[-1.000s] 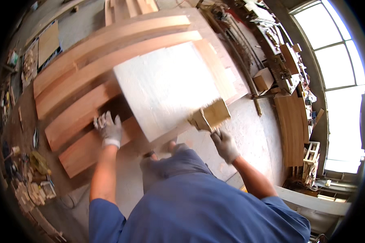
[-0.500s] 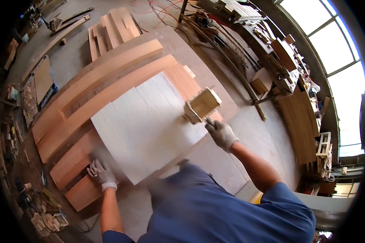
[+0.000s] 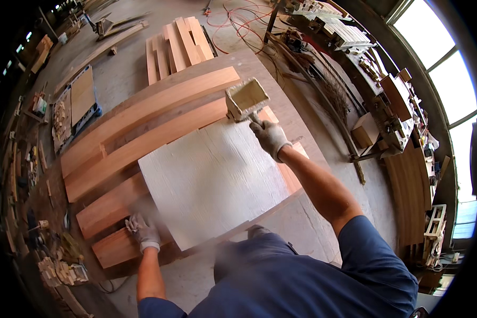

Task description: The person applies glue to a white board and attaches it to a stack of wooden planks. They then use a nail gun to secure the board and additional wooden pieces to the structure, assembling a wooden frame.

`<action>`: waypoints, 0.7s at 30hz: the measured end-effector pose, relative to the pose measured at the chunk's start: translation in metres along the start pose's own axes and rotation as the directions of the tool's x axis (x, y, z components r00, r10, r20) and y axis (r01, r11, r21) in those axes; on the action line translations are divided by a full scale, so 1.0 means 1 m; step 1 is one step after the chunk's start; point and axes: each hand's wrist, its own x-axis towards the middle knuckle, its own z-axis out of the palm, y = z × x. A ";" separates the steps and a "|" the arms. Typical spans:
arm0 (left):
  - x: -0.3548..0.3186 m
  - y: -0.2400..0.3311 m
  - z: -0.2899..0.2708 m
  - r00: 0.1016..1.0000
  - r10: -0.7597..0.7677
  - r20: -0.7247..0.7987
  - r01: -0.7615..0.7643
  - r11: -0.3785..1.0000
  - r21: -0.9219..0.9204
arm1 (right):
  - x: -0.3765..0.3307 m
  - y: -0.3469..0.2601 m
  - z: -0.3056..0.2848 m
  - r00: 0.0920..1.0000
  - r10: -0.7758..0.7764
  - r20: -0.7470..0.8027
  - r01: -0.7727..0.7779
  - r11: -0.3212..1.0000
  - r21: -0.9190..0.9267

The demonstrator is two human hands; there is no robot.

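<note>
My gloved right hand (image 3: pixel 271 139) is closed round the handle of a glue spreader (image 3: pixel 247 99), a cream, crusted, box-shaped tool. It is over the far edge of a white panel (image 3: pixel 212 180), whose streaked surface looks wet. The panel lies across several reddish wooden boards (image 3: pixel 153 119) on a large table. My gloved left hand (image 3: pixel 143 231) rests with fingers apart at a short board (image 3: pixel 114 250), left of the panel's near corner. Nothing shows in its fingers.
A stack of planks (image 3: pixel 177 47) lies beyond the table (image 3: pixel 252 62). Red hoses (image 3: pixel 238 24) coil on the floor behind it. A cluttered workbench (image 3: pixel 379 90) runs along the right under windows. Wood scraps (image 3: pixel 63 270) are piled at lower left.
My right hand has carried the glue spreader from the panel's right side to its far edge, reaching farther out. The view has shifted; my left hand stays by the same board.
</note>
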 end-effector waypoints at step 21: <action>-0.009 -0.003 0.001 1.000 0.003 -0.017 -0.003 1.000 0.007 | -0.204 0.107 -0.085 0.977 0.206 0.059 -0.188 0.958 -0.217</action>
